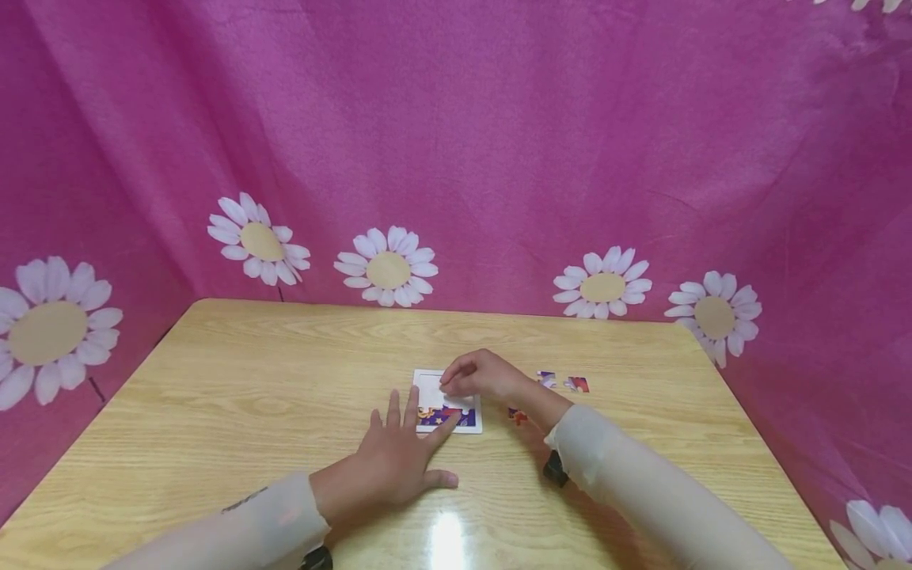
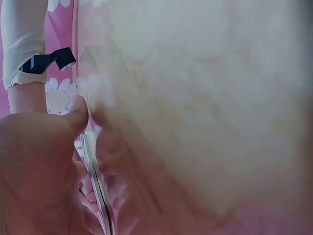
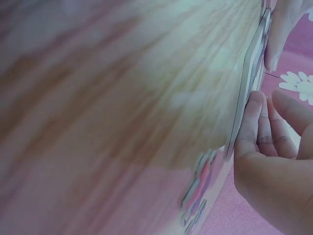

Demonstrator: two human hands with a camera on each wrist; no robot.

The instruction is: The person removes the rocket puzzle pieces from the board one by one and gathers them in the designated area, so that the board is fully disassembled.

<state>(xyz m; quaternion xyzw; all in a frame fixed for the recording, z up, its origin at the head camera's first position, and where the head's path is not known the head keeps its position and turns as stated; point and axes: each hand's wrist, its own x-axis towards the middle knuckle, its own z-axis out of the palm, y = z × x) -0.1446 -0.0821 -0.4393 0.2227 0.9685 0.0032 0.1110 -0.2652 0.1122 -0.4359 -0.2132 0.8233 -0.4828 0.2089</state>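
A small white-framed jigsaw puzzle [image 1: 479,428] lies on the table, its lower rows filled with purple, red and yellow pieces and its upper part bare white. My left hand [image 1: 399,463] lies palm down with fingers spread, index finger across the lower pieces and other fingertips along the frame's left side. Over the bare upper part is my right hand [image 1: 479,375], fingers loosely bent. In the right wrist view its fingertips [image 3: 255,100] rest at the puzzle board [image 3: 248,73], with the thumb apart from them and no piece showing between.
Loose puzzle pieces lie right of the frame: a purple and white one [image 1: 546,379], a red one [image 1: 579,385] and a dark red one [image 1: 516,415] partly under the right forearm. The wooden table [image 1: 271,380] meets a pink flowered cloth [image 1: 484,158] behind and at the sides.
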